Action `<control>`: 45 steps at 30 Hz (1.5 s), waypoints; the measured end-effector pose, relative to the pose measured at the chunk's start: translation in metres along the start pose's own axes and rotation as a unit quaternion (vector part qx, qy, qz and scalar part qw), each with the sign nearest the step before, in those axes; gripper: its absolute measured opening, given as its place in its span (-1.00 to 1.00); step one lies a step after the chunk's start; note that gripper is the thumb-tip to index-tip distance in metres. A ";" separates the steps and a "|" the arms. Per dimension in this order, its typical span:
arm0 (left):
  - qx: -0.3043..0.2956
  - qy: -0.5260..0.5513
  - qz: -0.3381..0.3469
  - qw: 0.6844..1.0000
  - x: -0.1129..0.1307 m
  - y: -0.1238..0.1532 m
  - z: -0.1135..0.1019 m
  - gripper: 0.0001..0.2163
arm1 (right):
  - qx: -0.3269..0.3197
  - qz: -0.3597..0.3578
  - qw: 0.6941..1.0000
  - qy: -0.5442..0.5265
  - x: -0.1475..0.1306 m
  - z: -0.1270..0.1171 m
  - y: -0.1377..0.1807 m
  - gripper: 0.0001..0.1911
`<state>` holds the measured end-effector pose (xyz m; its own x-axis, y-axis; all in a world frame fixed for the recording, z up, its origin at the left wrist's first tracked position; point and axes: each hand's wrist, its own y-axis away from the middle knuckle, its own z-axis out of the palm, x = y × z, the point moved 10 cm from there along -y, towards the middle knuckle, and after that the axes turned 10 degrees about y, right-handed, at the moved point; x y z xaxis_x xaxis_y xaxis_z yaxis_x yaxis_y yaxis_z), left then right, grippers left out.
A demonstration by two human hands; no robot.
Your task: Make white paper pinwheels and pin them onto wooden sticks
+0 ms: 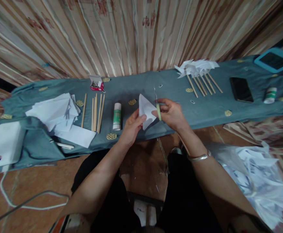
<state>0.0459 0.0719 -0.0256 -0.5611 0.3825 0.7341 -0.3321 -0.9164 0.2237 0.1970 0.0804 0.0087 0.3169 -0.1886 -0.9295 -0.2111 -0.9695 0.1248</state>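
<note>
A folded white paper triangle (145, 110) hangs over the front edge of the blue-grey cloth. My left hand (131, 127) pinches its lower left corner. My right hand (170, 113) is closed around scissors (156, 101) with a pale green handle, blades pointing away from me beside the paper's right edge. A white glue stick with a green label (117, 116) lies just left of my left hand.
On the cloth (204, 106) lie wooden sticks (96, 108), a pile of white sheets (56, 113), finished paper pinwheels on sticks (197, 72), a black phone (241, 89), a second glue stick (270, 95), a small red box (97, 84). Paper scraps in a bag (257, 181) sit on the floor right.
</note>
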 end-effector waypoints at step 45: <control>0.133 -0.106 0.174 0.970 0.046 -0.010 -0.045 -0.72 | -0.015 -0.027 0.998 -0.046 0.016 -0.022 0.017 -0.40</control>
<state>-0.0107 0.1041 -0.0233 -0.4266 0.0366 0.9037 0.0723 -0.9946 0.0744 0.2185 0.0577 0.0033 0.2401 -0.1228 -0.9630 -0.1683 -0.9822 0.0833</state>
